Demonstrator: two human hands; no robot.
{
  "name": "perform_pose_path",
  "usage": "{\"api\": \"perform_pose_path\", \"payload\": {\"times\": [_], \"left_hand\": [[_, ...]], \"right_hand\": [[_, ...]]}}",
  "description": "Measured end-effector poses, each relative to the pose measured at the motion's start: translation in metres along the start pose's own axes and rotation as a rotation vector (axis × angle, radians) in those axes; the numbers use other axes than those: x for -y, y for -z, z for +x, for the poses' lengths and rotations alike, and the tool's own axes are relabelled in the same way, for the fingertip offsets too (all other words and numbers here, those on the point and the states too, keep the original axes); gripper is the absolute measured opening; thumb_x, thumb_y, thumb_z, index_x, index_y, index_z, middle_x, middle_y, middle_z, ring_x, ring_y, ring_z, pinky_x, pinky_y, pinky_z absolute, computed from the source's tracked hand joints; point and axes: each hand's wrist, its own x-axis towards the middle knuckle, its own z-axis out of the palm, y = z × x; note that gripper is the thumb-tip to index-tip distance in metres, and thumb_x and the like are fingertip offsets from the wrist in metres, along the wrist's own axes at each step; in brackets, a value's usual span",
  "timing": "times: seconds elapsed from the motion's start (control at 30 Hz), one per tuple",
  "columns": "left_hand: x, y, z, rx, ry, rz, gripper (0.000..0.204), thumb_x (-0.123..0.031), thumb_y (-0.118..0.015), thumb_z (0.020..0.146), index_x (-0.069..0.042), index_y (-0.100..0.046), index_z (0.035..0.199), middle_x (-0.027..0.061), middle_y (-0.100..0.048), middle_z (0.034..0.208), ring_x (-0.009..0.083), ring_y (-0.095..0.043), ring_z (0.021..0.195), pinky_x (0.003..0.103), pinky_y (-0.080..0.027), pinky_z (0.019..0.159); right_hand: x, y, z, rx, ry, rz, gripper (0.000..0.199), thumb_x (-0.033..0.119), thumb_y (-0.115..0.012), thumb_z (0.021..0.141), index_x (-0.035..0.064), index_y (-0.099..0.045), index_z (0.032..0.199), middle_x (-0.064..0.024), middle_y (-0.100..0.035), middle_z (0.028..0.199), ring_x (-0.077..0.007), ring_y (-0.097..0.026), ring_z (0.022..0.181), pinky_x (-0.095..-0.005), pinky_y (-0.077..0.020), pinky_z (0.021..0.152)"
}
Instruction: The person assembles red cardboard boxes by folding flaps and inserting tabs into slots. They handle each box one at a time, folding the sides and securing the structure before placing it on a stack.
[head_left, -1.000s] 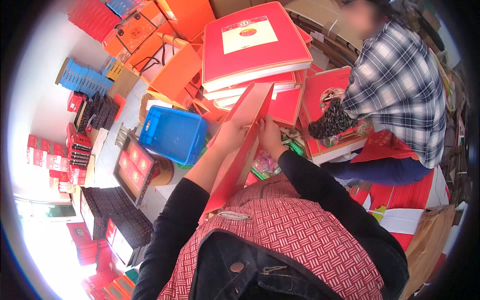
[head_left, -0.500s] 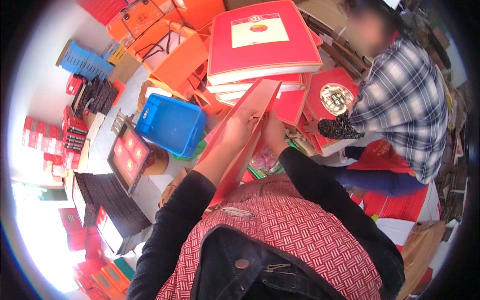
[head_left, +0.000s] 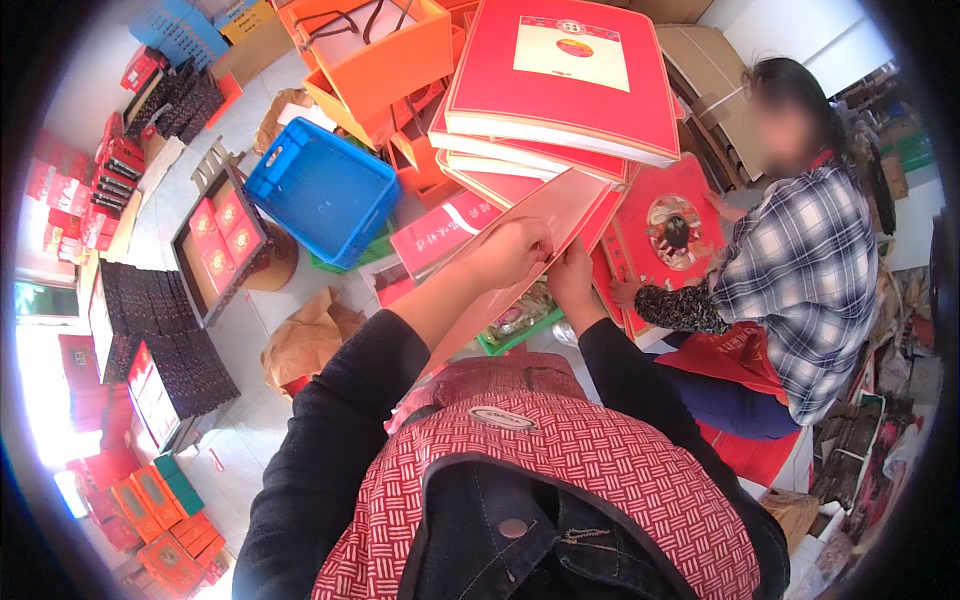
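Observation:
A long red paper bag or folded card (head_left: 512,212), its pale pinkish side toward me, slants up from my lap to the stacked boxes. Curled fingers of my left hand (head_left: 512,258) pinch near its edge, over the pale side. My right hand (head_left: 573,285) grips the red edge close beside, thumb and fingers pressed together. Whether a small piece sits between the fingertips is too small to tell. Large red gift boxes (head_left: 480,90) with a cream label stand stacked just beyond the hands. Below the right hand, a green basket (head_left: 530,335) holds wrapped items.
At the right a co-worker in a plaid shirt (head_left: 800,270) has hands on a red box with a round window (head_left: 640,200). To the left are a blue crate (head_left: 270,190), a tray of red packets (head_left: 185,255) and a brown paper bag (head_left: 310,340). Orange bags (head_left: 390,65) stand behind.
The view has shifted, so most things sit further left and the co-worker shows more fully. Both my hands stay at the red piece's edge, which now leans lower. The co-worker's far hand has become visible.

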Motion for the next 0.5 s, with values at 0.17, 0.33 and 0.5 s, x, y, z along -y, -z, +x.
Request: {"api": "perform_pose_path", "payload": {"times": [0.17, 0.33, 0.5], "left_hand": [[0.003, -0.016, 0.003, -0.093, 0.004, -0.176, 0.009, -0.002, -0.062, 0.075, 0.000, -0.058, 0.082, 0.0138, -0.061, 0.076, 0.0234, -0.061, 0.070, 0.033, -0.048, 0.065], [0.004, -0.019, 0.014, -0.046, -0.022, -0.228, 0.009, 0.000, -0.061, 0.075, 0.000, -0.057, 0.083, 0.0115, -0.060, 0.074, 0.0188, -0.061, 0.070, 0.031, -0.049, 0.064], [-0.002, -0.013, 0.007, -0.181, 0.187, -0.375, 0.011, 0.000, -0.061, 0.075, 0.000, -0.058, 0.085, 0.0113, -0.060, 0.073, 0.0190, -0.060, 0.069, 0.030, -0.049, 0.064]], "right_hand": [[-0.014, -0.009, -0.001, 0.118, 0.117, 0.060, 0.014, 0.008, -0.050, 0.086, 0.0001, -0.052, 0.097, -0.0132, -0.062, 0.092, -0.0248, -0.062, 0.084, -0.0355, -0.0484, 0.066], [-0.033, -0.014, 0.003, 0.154, -0.131, 0.676, 0.017, 0.007, -0.048, 0.087, 0.0008, -0.053, 0.101, -0.0082, -0.061, 0.094, -0.0172, -0.060, 0.087, -0.0270, -0.0492, 0.069], [0.000, -0.014, 0.015, 0.191, -0.342, 0.925, 0.020, 0.012, -0.045, 0.088, 0.0002, -0.053, 0.102, -0.0081, -0.059, 0.098, -0.0169, -0.059, 0.090, -0.0270, -0.0493, 0.072]]}}
